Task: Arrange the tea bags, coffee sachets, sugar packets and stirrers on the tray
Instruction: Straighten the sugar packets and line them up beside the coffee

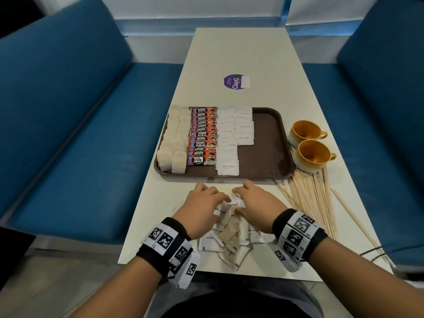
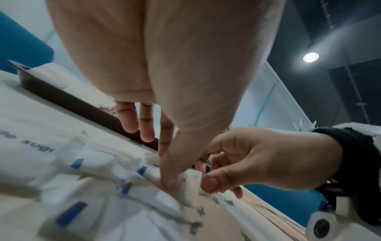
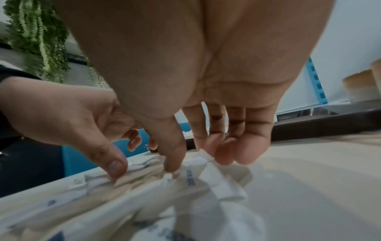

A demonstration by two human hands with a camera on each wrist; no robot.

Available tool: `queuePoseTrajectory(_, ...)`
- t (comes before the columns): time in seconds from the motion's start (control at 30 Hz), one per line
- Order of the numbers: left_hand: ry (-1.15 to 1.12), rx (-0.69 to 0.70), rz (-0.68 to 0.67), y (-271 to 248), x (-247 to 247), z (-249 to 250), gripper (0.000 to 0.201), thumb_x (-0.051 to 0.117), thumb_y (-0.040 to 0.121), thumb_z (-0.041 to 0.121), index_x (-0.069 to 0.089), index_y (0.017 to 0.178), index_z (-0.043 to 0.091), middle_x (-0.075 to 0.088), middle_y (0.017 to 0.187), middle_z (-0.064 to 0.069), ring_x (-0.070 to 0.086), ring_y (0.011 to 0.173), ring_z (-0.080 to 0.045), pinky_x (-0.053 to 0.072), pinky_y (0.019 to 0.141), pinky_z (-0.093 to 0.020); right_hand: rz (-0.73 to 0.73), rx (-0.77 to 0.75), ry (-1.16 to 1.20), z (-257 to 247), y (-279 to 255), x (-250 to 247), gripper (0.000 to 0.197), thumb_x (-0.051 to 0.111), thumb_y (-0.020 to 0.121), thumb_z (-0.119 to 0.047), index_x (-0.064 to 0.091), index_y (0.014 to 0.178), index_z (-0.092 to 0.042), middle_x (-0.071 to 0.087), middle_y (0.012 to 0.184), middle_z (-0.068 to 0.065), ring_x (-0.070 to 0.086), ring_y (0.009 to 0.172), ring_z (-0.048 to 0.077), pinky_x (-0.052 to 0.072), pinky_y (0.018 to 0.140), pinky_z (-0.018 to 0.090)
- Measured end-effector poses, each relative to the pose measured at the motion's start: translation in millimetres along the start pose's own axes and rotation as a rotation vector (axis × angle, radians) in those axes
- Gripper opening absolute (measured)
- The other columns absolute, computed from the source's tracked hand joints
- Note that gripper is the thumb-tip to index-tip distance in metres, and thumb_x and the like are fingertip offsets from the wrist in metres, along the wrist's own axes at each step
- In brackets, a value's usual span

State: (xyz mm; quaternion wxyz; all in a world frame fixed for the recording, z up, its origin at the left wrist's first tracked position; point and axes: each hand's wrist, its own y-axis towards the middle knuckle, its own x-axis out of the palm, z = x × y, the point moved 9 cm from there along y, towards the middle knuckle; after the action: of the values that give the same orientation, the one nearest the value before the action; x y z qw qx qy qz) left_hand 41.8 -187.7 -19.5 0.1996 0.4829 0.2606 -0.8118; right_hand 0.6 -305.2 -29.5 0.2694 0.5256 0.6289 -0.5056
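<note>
A loose pile of white sugar packets (image 1: 231,235) lies near the table's front edge, with a brownish packet among them. Both hands are over its far end. My right hand (image 1: 245,198) pinches a sugar packet (image 3: 201,160) between its thumb and fingers. The thumb of my left hand (image 1: 211,199) presses on the pile beside it, and its fingers (image 2: 146,130) hang loose above. Beyond stands the brown tray (image 1: 266,138), holding rows of tea bags (image 1: 174,138), coffee sachets (image 1: 203,136) and sugar packets (image 1: 229,138). Wooden stirrers (image 1: 309,198) lie fanned out on the table at the right.
Two orange cups (image 1: 305,131) (image 1: 314,154) stand just right of the tray. A purple sticker (image 1: 234,81) sits on the table farther back. Blue benches (image 1: 68,134) (image 1: 378,111) flank the table. The tray's right part is bare.
</note>
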Motion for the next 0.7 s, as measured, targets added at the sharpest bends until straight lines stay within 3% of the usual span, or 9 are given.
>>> queuePoseTrajectory(0.17,-0.066,-0.046,0.029,3.4,-4.3,-5.1,0.045,0.074,0.089,0.022,0.061,0.131,0.030,0.052,0.119,0.005,0.039,0.115,-0.019,0.038,0.103,-0.035,-0.015,0.032,0.043,1.3,3.4,-3.8,0.044,0.071,0.093,-0.037,0.057,0.134,-0.026,0.043,0.131,-0.003,0.059,0.111,0.021,0.053,0.096,0.038)
queuePoseTrajectory(0.3,-0.267,-0.053,0.130,-4.4,-24.7,-10.6,0.014,0.072,0.090,0.013,0.073,0.102,0.021,0.057,0.101,0.004,0.058,0.094,-0.016,0.045,0.084,-0.028,-0.025,0.021,0.044,0.1,4.1,-8.0,0.030,0.074,0.088,-0.034,0.060,0.113,-0.027,0.046,0.121,-0.004,0.052,0.111,0.019,0.050,0.097,0.036)
queuePoseTrajectory(0.4,-0.438,-0.145,0.261,-20.9,-43.9,-37.3,0.013,0.075,0.090,0.019,0.069,0.093,0.030,0.067,0.094,0.012,0.062,0.083,-0.007,0.048,0.076,-0.021,-0.008,0.005,0.073,-3.0,3.5,-8.5,0.040,0.069,0.090,-0.024,0.054,0.127,-0.024,0.050,0.127,-0.003,0.051,0.117,0.018,0.048,0.099,0.033)
queuePoseTrajectory(0.47,-0.572,-0.219,0.307,-34.7,-47.9,-59.8,0.016,0.079,0.088,0.020,0.069,0.094,0.031,0.074,0.088,0.009,0.066,0.076,-0.006,0.051,0.071,-0.019,-0.011,0.025,0.105,-2.5,4.3,-6.7,0.051,0.068,0.089,-0.022,0.049,0.137,-0.022,0.050,0.132,-0.001,0.051,0.120,0.019,0.047,0.101,0.033)
queuePoseTrajectory(0.57,-0.680,-0.271,0.245,-48.7,-41.3,-74.3,0.021,0.085,0.083,0.015,0.072,0.094,0.026,0.073,0.080,0.004,0.063,0.067,-0.003,0.050,0.067,-0.018,-0.039,0.066,0.108,2.0,7.7,-2.7,0.057,0.070,0.087,-0.024,0.049,0.139,-0.020,0.049,0.131,0.002,0.050,0.119,0.021,0.045,0.098,0.031)
queuePoseTrajectory(0.63,-0.662,-0.253,0.139,-50.1,-31.6,-65.9,0.017,0.085,0.083,0.014,0.074,0.091,0.024,0.072,0.080,0.000,0.062,0.065,-0.004,0.055,0.064,-0.025,-0.039,0.073,0.094,3.0,9.2,-3.8,0.049,0.072,0.084,-0.025,0.054,0.130,-0.023,0.047,0.124,0.000,0.046,0.117,0.020,0.044,0.094,0.029)
queuePoseTrajectory(0.7,-0.605,-0.206,0.052,-46.0,-21.0,-51.6,0.015,0.086,0.082,0.016,0.075,0.088,0.025,0.072,0.084,0.004,0.061,0.066,-0.002,0.058,0.066,-0.030,-0.042,0.075,0.070,1.7,9.6,-4.7,0.036,0.072,0.082,-0.026,0.057,0.115,-0.025,0.043,0.116,-0.002,0.041,0.112,0.019,0.045,0.091,0.030)
